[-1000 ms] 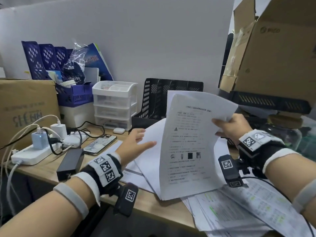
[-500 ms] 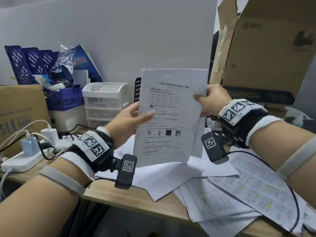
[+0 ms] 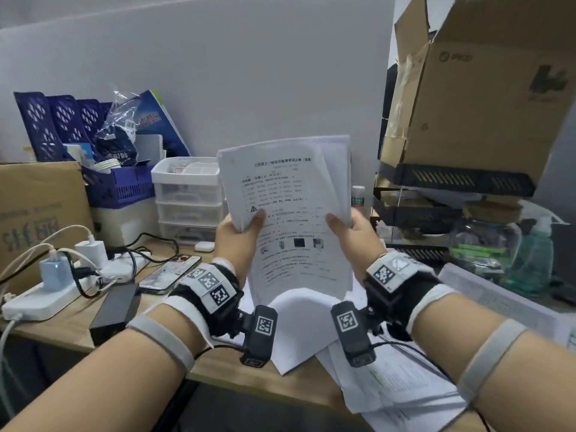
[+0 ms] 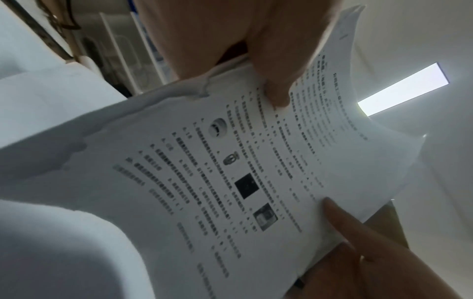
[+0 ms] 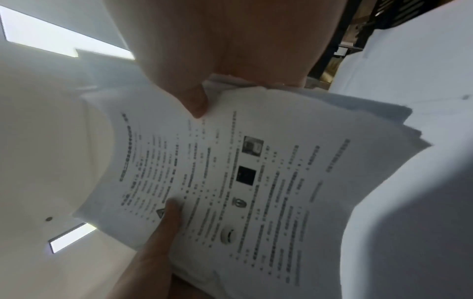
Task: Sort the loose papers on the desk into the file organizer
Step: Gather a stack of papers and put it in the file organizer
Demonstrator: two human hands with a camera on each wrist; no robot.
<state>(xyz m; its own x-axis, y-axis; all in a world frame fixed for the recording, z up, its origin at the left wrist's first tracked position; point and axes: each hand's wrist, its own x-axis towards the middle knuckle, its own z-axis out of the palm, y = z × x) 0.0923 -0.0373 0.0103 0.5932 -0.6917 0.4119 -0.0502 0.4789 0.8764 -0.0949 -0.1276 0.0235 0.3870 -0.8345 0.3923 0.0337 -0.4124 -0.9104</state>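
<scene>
Both hands up at chest height over the desk (image 3: 218,374), sharing one sheaf of printed papers (image 3: 299,219) held upright, print facing the wearer. Left hand (image 3: 238,241) grips the sheaf's 9 o'clock edge, thumb pressed flat on the front page beside a small warning triangle, fingers behind. Right hand (image 3: 352,236) grips the 3 o'clock edge the same way, thumb on the front. Right wrist view shows several sheet edges fanned at the lower corner, so this is a stack, not one page; count cannot be told. A back sheet peels away at the top, toward 1 o'clock. Bottom edge of the sheaf hangs clear of the loose papers (image 3: 389,385) spread on the desk at 5 o'clock. Black tiered file organizer (image 3: 455,182) stands at 3 o'clock with a cardboard box (image 3: 486,88) on top. At 9 o'clock: white drawer unit (image 3: 187,198), blue file rack (image 3: 62,126), phone (image 3: 171,274), power strip (image 3: 40,302) with chargers. Text on the page is blurred, unreadable.
</scene>
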